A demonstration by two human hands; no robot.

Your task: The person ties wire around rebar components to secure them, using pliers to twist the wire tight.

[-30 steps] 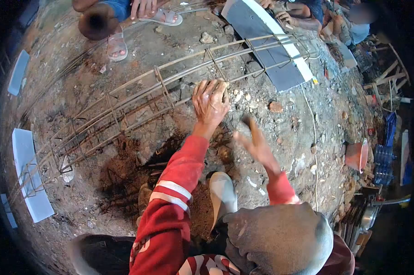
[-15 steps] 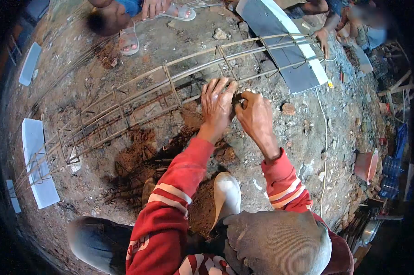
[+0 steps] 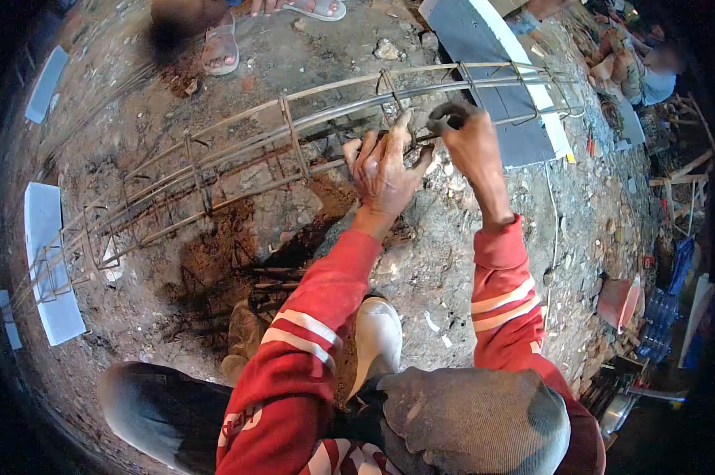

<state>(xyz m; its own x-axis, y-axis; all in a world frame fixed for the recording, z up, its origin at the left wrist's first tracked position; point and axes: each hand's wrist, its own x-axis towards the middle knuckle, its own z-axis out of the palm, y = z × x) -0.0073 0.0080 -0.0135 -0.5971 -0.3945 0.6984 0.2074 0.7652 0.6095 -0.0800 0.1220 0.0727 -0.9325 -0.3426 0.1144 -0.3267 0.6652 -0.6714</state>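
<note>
A long rebar cage (image 3: 290, 134), made of thin steel bars with squarish stirrups, runs slantwise across the ground. My left hand (image 3: 383, 174) is on its near bar beside a stirrup, fingers bent around the steel and thumb apart. Just right of it, my right hand (image 3: 474, 142) is raised at the near bar, its thumb and index finger curled together in a pinch. Whatever lies between those fingertips is too small to make out. Both fingertips look dark and dirty.
A dark board with a white edge (image 3: 508, 131) lies under the cage's right part, and a white block (image 3: 53, 265) under its left end. A person's sandalled foot (image 3: 220, 51) is beyond the cage. A reddish bucket (image 3: 618, 302) stands at right. My boot (image 3: 379, 332) is below.
My right hand has moved up and right, away from my left hand. My left hand's fingers have spread. Another person's hand has left the cage's right end. The view has shifted slightly.
</note>
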